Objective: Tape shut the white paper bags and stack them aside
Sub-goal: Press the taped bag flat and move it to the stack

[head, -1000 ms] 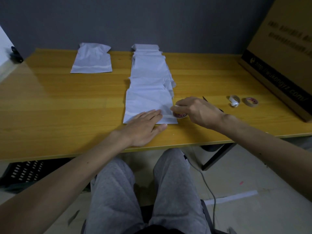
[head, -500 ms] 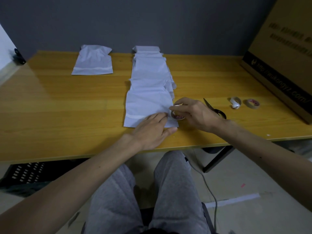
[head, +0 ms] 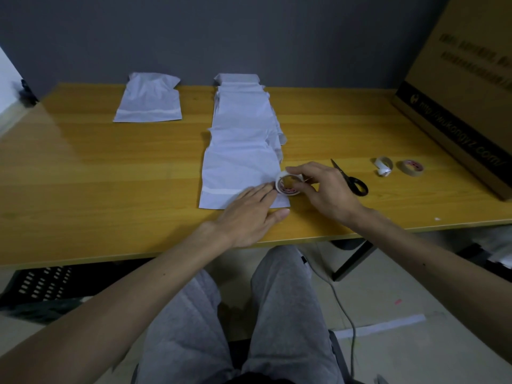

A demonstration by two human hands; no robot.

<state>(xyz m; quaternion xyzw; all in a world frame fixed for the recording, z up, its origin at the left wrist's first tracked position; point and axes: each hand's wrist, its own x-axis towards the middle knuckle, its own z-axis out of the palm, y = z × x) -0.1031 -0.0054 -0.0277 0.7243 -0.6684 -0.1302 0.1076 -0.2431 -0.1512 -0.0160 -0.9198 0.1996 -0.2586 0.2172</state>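
A row of overlapping white paper bags [head: 243,128] runs from the table's middle to its back edge. The nearest bag [head: 235,173] lies flat with a strip of tape across its near end. My left hand [head: 246,214] lies flat on that bag's near right corner, fingertips touching the tape roll. My right hand [head: 324,192] grips the roll of tape [head: 286,185], tilted up on edge at the bag's right side. A separate white bag [head: 148,99] lies alone at the back left.
Black-handled scissors [head: 353,180] lie just right of my right hand. Two more tape rolls [head: 383,164] [head: 412,168] sit further right. A large cardboard box [head: 465,87] stands on the yellow wooden table [head: 97,176] at the far right. A black crate [head: 41,284] sits under the table.
My right hand has tipped the tape roll up on edge from lying flat. My left hand slid right along the bag until its fingertips met the roll.
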